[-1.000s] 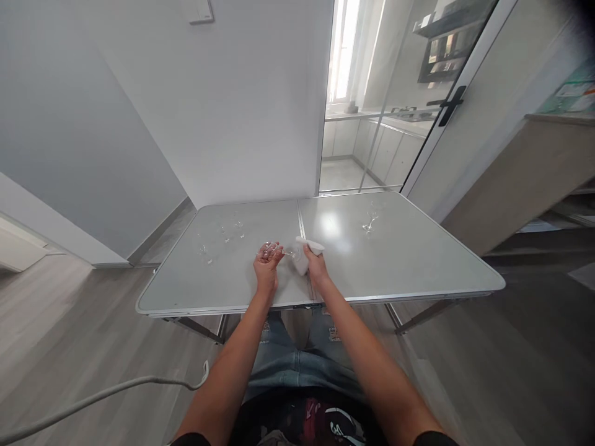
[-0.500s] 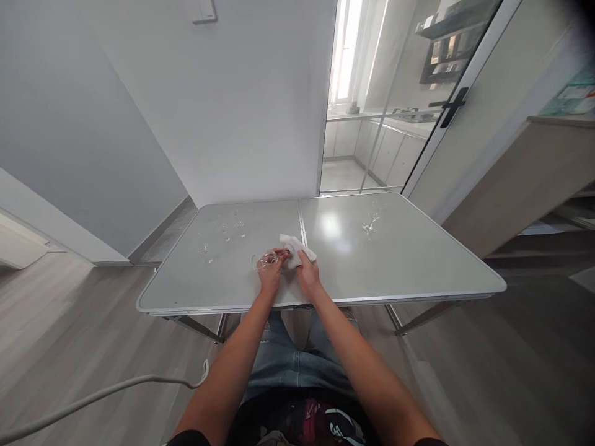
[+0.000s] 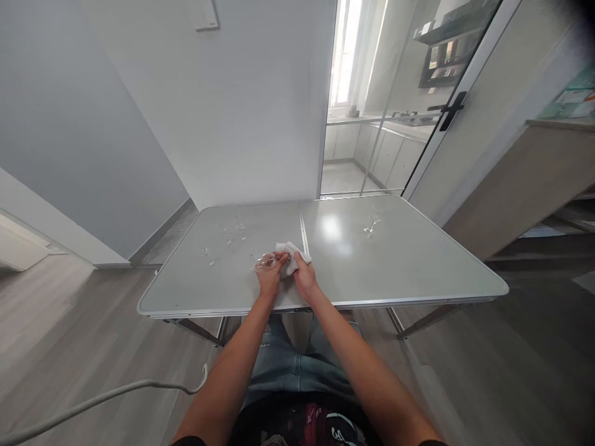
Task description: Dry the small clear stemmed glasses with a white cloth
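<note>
Near the middle of the table's front half, my left hand [image 3: 269, 277] is closed around a clear stemmed glass [image 3: 266, 261], which lies tilted with its bowl toward the left. My right hand [image 3: 304, 279] grips a white cloth [image 3: 289, 250] wrapped about the foot end of that glass. The cloth hides the foot, and fingers of both hands meet at it. On the right half of the table stands another clear stemmed glass [image 3: 370, 227], apart from both hands.
Several clear glasses [image 3: 227, 235] stand on the left half of the grey folding table [image 3: 409, 260]. A white wall rises behind it, with a glass door [image 3: 367, 148] at the back right. A pale cable [image 3: 116, 391] hangs at the lower left.
The cloth has shifted slightly left and is folded closer around the glass's foot end. My right hand has moved a little left with it. The other glasses stay put.
</note>
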The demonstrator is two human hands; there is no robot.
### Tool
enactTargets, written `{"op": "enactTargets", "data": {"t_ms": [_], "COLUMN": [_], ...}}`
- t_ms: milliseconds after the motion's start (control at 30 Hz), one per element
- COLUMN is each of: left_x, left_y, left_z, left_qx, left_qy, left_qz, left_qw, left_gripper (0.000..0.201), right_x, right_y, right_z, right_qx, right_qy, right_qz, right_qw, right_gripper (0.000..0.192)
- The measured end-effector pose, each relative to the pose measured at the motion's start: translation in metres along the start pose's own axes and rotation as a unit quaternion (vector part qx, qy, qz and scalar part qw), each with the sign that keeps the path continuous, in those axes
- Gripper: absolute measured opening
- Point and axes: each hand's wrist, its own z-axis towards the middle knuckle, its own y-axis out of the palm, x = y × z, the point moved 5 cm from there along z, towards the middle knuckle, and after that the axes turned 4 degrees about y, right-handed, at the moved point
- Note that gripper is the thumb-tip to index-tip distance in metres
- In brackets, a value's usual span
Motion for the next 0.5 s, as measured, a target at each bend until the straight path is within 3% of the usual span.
{"op": "enactTargets", "data": {"t_ms": [100,267,400,500], "left_x": [-0.001,-0.004,-0.002,0.0], "left_y": [-0.001,0.004,0.004,0.002], "left_z": [0.001,0.002,0.001,0.001], "left_qx": [0.012,-0.017,-0.031,-0.018], "left_qy": [0.003,-0.009,-0.011,-0.009], "left_qz": [0.003,-0.021,-0.043,-0.028], "left_qw": [1.0,1.0,0.999,0.999], "left_gripper": [0.029,0.026,0.027,0.028], "right_x": [0.003,-0.016,-0.018,-0.009], "right_y": [-0.008,-0.013,-0.001,0.0], "right_z": [-0.013,-0.009,0.005,-0.003], "right_qx": [0.001,0.051,0.024,0.009], "right_qy": [0.008,-0.051,-0.03,-0.004], "right_qz": [-0.005,-0.035,-0.014,-0.011], "right_qw": [1.0,0.997,0.999,1.0], "right_gripper": [0.048,0.053,0.047,0.046]}}
